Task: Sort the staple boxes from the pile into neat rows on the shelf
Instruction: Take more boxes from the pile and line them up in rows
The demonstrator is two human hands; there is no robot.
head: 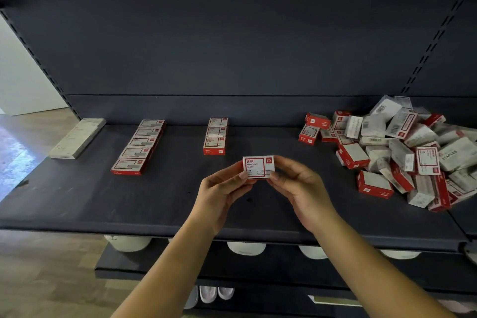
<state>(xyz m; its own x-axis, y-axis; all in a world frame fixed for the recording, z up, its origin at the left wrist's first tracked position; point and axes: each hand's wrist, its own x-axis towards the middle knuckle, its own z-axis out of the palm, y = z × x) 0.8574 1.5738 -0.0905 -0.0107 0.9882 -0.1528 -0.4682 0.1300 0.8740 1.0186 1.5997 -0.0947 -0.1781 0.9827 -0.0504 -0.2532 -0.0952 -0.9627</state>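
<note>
A dark matte shelf board (77, 196) carries everything here. At its right end, reaching the back edge, lies a loose pile of red-and-white cardboard boxes (402, 152), tumbled at all angles. Toward the left end runs a row of five flat red-and-white boxes (139, 146) from back to front, and near the left edge a row of plain pale boxes (77, 138). Near the middle stands a shorter row of three boxes (216, 135). Just in front of it, raised above the board, is a small red-and-white box (259, 166) (printed "PAPER CLIPS"), pinched at its ends by the left hand (222, 188) and right hand (299, 186), thumbs on its lower face, label upward.
</note>
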